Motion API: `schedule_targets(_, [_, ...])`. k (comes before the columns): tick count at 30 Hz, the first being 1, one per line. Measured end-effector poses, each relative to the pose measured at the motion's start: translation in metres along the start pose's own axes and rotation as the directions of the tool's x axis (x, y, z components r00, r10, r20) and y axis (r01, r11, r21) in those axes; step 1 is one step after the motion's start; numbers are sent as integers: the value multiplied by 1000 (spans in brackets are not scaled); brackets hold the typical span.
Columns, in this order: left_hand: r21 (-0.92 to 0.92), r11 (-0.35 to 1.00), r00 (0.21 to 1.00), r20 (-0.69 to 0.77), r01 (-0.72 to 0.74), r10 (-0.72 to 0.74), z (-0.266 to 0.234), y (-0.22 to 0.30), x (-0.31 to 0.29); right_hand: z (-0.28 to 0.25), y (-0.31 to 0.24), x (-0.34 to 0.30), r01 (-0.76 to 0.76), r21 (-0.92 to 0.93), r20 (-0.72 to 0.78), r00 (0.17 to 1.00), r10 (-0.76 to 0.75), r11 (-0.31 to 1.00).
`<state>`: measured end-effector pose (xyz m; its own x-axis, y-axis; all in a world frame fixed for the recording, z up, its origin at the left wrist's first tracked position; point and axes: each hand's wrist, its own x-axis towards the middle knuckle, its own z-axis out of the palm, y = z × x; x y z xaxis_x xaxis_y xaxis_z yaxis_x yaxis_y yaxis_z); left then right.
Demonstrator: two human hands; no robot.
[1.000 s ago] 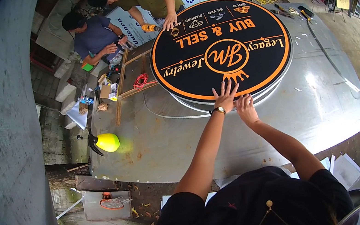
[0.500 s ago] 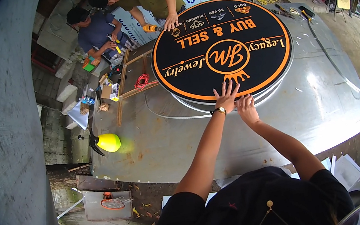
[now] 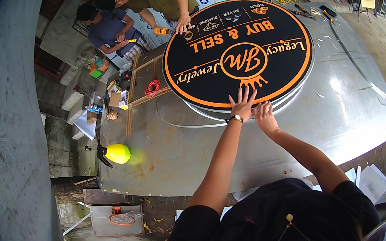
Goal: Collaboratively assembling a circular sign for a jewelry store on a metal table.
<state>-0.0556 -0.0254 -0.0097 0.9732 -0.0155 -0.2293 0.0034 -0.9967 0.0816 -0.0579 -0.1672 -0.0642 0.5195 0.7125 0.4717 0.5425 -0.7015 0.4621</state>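
Note:
A large round black sign with an orange border lies on a metal-topped table, its lettering upside down from my side. My left hand, a watch at its wrist, rests on the near edge of the sign with fingers spread. Beside it, my right hand has its fingers bent together over the sign's near rim; its thumb is hidden. Across the sign, a co-worker's hand presses on the far left edge, while that person's other hand holds a yellow power drill against the rim.
A yellow spray bottle stands at the table's left. Farther back are a wooden frame, a coil of red cord and a small box. A long strip curves along the right side. A second person stands far left.
The second person at far left has leaned to the right and brought the yellow item in their hands up and across. My hands and the sign stay in place.

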Motion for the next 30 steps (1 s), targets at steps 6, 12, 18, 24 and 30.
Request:
schedule_targets(6, [-11, 1000, 1000, -1, 0, 0, -1, 1, 0, 4, 0, 0, 5, -4, -24, 1000, -5, 1000])
schedule_targets(12, [1, 1000, 1000, -1, -1, 1, 0, 0, 0, 2, 0, 0, 1, 11, -31, 1000, 0, 1000])
schedule_targets(18, [2, 1000, 1000, 14, -5, 5, -1, 1, 1, 4, 1, -1, 4, -7, -42, 999, -4, 1000])
schedule_targets(24, [-2, 1000, 1000, 13, 1, 0, 0, 1, 1, 3, 0, -1, 0, -6, -41, 999, 0, 1000])
schedule_targets(30, [-13, 1000, 1000, 8, 0, 0, 0, 1, 0, 3, 0, -1, 2, -4, -40, 999, -2, 1000])
